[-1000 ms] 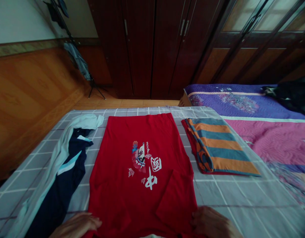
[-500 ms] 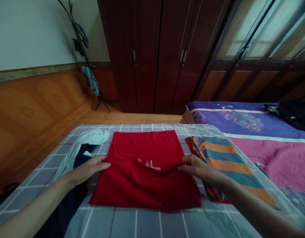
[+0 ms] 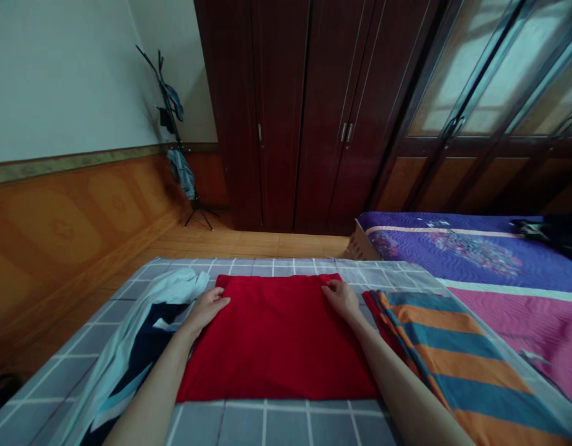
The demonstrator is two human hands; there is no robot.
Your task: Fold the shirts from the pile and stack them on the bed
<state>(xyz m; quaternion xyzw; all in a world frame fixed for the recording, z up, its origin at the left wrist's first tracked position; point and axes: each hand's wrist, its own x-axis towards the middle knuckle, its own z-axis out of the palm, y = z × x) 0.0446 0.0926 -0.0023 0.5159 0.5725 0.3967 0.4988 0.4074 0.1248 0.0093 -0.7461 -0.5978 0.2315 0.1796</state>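
A red T-shirt (image 3: 276,341) lies folded into a flat, wide shape in front of me, its printed patch out of sight. My left hand (image 3: 210,308) is closed on its left side near the far edge, thumb and fingers pinching the cloth. Opposite it, my right hand (image 3: 340,298) pinches the right side close to the far corner. Left of the shirt, partly behind my left forearm, lies a loose white and navy garment (image 3: 158,328). Folded clothes with orange and teal stripes (image 3: 453,347) sit to the right, with red cloth at their left edge.
The grey checked surface (image 3: 276,424) bears all these clothes. Beyond it stand a dark red wardrobe (image 3: 286,124) and a coat rack (image 3: 176,130) with items hanging on it. A bed with a purple and pink cover (image 3: 453,248) is on the right, dark clothing (image 3: 555,232) on it.
Both hands have moved away from me to the far edge, carrying the near layer of the red T-shirt over. Its printed patch is now covered. The view has tilted up slightly.
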